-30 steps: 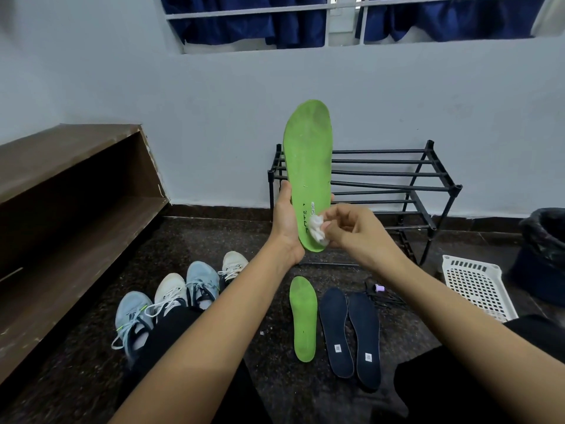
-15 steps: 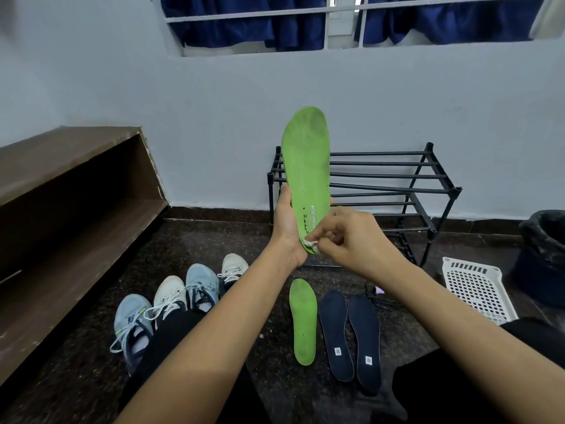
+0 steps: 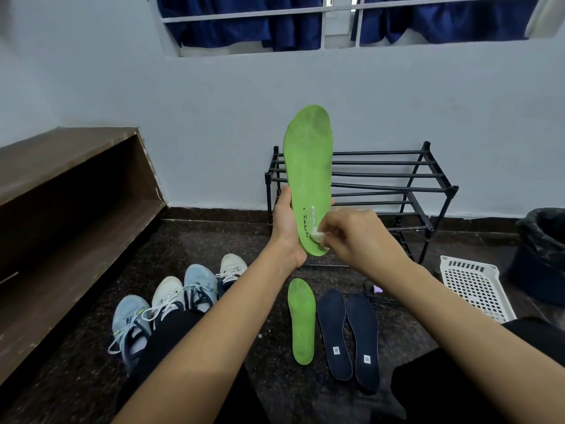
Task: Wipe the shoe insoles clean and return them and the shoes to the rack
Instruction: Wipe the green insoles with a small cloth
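One green insole stands upright in our left hand, gripped at the heel, while our right hand pinches a white wipe against it; three more insoles lie on the floor before the black rack.

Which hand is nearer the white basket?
Right. The right hand, wiping the held insole, is on the basket's side; the left hand is beyond the insole.
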The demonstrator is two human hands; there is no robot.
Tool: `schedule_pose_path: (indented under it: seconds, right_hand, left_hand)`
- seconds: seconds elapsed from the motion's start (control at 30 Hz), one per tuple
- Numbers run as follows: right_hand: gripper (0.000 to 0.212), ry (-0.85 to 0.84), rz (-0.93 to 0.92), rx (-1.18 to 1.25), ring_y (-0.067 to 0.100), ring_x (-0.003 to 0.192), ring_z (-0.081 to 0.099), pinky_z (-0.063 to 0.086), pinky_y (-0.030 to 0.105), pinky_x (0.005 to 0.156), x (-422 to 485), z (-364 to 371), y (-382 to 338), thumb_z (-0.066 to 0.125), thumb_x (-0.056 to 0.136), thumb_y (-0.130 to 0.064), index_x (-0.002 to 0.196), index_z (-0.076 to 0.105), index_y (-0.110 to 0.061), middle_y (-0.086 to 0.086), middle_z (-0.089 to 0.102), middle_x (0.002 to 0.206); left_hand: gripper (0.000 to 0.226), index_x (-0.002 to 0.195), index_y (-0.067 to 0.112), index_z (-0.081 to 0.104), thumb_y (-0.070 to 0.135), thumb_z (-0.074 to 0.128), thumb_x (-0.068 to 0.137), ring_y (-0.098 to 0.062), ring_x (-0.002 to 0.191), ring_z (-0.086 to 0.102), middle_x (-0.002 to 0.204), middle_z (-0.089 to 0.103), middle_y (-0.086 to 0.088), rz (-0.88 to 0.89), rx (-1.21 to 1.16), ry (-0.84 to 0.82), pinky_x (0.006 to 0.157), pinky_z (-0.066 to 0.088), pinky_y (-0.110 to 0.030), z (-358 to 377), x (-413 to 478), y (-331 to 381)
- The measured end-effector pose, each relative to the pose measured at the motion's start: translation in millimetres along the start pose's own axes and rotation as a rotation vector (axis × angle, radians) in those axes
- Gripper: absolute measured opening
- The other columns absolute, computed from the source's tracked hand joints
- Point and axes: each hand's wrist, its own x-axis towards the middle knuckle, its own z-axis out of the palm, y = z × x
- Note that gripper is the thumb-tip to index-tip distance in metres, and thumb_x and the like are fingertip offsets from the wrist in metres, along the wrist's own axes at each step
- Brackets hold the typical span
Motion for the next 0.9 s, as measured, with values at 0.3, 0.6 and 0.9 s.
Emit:
schedule_pose_path:
  seconds: [0.3, 0.6, 0.9]
  right_hand:
    - [0.009, -0.020, 0.088, 0.182, 0.008, 0.064, 0.055, 0.042, 0.017, 0.063, -4, 3, -6, 0.071, 0.082, -0.022, 0.083, 0.070, -0.013, -0.003, 0.062, 0.075]
    - [0.023, -0.062, -0.088, -0.075, 0.014, 0.095, 0.037, 0.031, 0.024, 0.079, -2, 1, 7, 0.076, 0.077, -0.031, 0.096, 0.074, -0.017, -0.004, 0.058, 0.093]
    - [0.012, 0.178, -0.115, -0.186, 0.024, 0.082, 0.045, 0.041, 0.038, 0.069, -1, 12, 13, 0.075, 0.075, -0.028, 0.074, 0.074, -0.016, -0.003, 0.056, 0.077]
  left_hand:
    - [0.078, 0.102, 0.001, 0.066, 0.063, 0.019, 0.097, -0.029, 0.077, 0.064, 0.091, 0.068, -0.018, -0.007, -0.003, -0.002, 0.073, 0.052, -0.037, -1, 4, -1]
    - [0.074, 0.101, 0.005, 0.067, 0.065, 0.024, 0.097, -0.028, 0.080, 0.063, 0.091, 0.067, -0.017, -0.053, -0.021, -0.030, 0.071, 0.049, -0.036, -2, 4, -7]
    - [0.071, 0.092, 0.009, 0.068, 0.064, 0.024, 0.097, -0.024, 0.072, 0.063, 0.080, 0.070, -0.011, -0.026, -0.003, 0.000, 0.067, 0.048, -0.033, -2, 3, -5]
